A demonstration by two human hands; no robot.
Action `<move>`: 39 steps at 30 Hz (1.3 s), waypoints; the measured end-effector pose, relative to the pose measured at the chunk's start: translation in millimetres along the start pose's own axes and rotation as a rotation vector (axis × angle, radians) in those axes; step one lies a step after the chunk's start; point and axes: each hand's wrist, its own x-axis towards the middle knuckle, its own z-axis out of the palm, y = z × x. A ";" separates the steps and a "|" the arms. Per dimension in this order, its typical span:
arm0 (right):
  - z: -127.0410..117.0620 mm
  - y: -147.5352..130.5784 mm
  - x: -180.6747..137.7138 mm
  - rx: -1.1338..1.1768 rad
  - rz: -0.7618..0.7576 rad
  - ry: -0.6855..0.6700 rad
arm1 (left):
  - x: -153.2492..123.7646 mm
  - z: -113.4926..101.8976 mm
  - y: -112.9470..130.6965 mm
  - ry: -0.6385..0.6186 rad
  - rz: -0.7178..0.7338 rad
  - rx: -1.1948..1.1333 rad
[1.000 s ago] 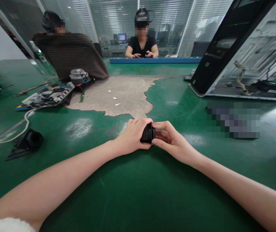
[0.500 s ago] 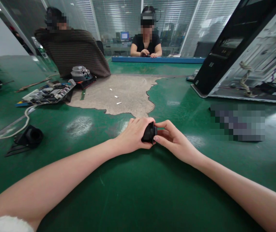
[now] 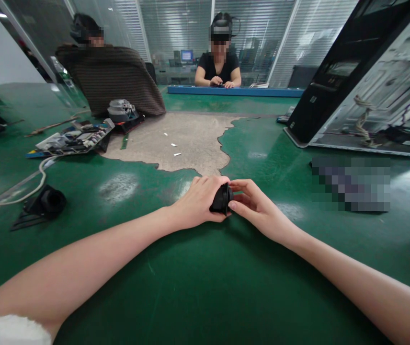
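Observation:
Between my two hands, just above the green table, is a small black part (image 3: 221, 198) with a flange and a round end facing right. I cannot tell its exact kind. My left hand (image 3: 200, 200) wraps round its body from the left, thumb side toward me. From the right, the thumb and fingertips of my right hand (image 3: 251, 201) close on the round end. Part of the black piece is hidden by the fingers. Another black piece (image 3: 49, 203) with a round opening lies on the table at the left.
A tilted computer case (image 3: 341, 86) stands at the right, behind a blurred-out object (image 3: 352, 187). Left of centre are a circuit board (image 3: 74, 136), a cooler fan (image 3: 120, 110) and a pale cable (image 3: 41, 167). Two people sit beyond the table (image 3: 198, 282), one behind a blue bar (image 3: 233, 91).
Both hands keep almost the same hold on the black part. The surroundings have shifted only slightly in view.

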 end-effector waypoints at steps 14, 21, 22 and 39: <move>-0.7 0.2 -0.8 0.004 -0.032 -0.003 | -0.1 0.0 -0.2 0.025 0.024 0.014; -3.2 1.0 -1.3 0.021 -0.027 -0.083 | 0.0 -2.1 -1.1 0.008 0.022 0.005; -3.5 2.1 -1.8 0.028 -0.033 -0.085 | 0.0 -2.2 -1.1 0.005 0.025 0.003; 1.3 -3.9 3.8 0.044 0.004 -0.050 | -4.1 -9.3 7.4 0.009 -0.015 0.002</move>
